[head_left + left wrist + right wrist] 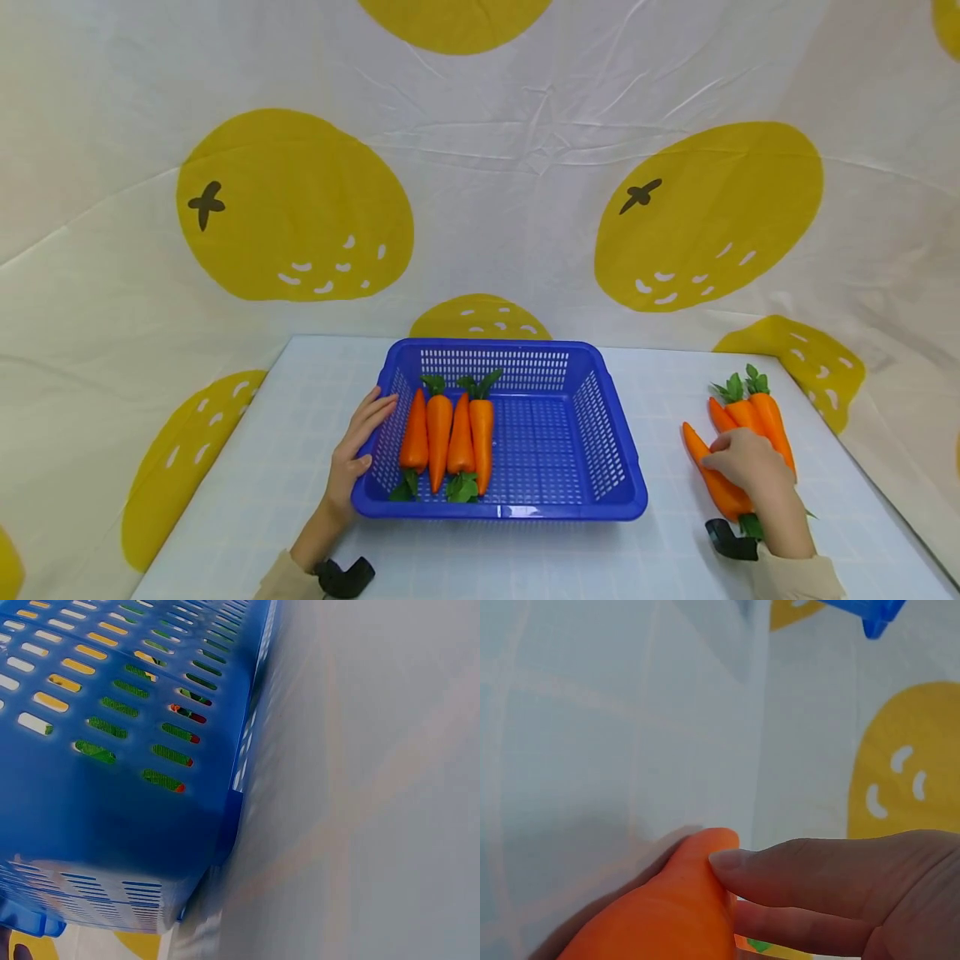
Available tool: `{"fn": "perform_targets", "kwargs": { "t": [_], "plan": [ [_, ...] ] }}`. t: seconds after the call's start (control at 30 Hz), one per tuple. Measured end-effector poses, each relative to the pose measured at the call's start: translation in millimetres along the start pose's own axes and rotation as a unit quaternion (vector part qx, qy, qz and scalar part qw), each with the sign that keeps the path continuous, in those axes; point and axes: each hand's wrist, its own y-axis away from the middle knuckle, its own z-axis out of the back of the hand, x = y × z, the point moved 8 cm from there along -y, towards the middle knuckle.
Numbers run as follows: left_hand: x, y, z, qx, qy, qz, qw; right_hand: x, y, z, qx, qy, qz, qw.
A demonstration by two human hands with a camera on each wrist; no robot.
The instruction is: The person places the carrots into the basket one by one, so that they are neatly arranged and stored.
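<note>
A blue plastic basket [500, 512] holds several orange carrots [482, 433], lying side by side in its left half with tops pointing alternate ways. At the basket's left rim rests my left hand [352, 454], its fingers fairly straight. The left wrist view looks along the basket's slotted outer wall [112, 802]. Over at the right, my right hand [753, 467] pinches the nearest loose carrot [699, 446]. The thumb presses near that carrot's narrow tip [718, 838], with a finger on the other side. Its leafy end is partly hidden under the wrist.
More carrots [772, 417] lie just beyond my right hand, leaves toward the back. A white table [247, 467] with faint grid lines carries everything. Behind it hangs a pale cloth [495, 200] printed with yellow fruit. Black wrist mounts [345, 577] sit on both wrists.
</note>
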Motion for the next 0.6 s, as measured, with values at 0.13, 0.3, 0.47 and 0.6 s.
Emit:
{"fn": "perform_targets", "kwargs": {
  "t": [0.13,0.3,0.47,0.6],
  "plan": [
    [-0.9,0.6,0.4,0.0,0.004,-0.008,1.0,1.6,-1.4,-1.1,0.002,-0.008,0.01,0.9999],
    [-1.8,0.7,0.1,0.0,0.003,-0.012,0.9999,3.7,-4.1,-6.5,0.006,-0.017,0.029,0.9994],
    [-1.6,1.2,-0.4,-0.001,0.001,-0.012,0.9999,2.5,-6.3,-8.6,0.006,-0.024,0.026,0.9994],
    [-0.1,1.9,-0.5,-0.002,-0.002,-0.008,1.0,2.9,-8.0,-10.3,0.01,-0.031,0.031,0.999]
  ]
}}
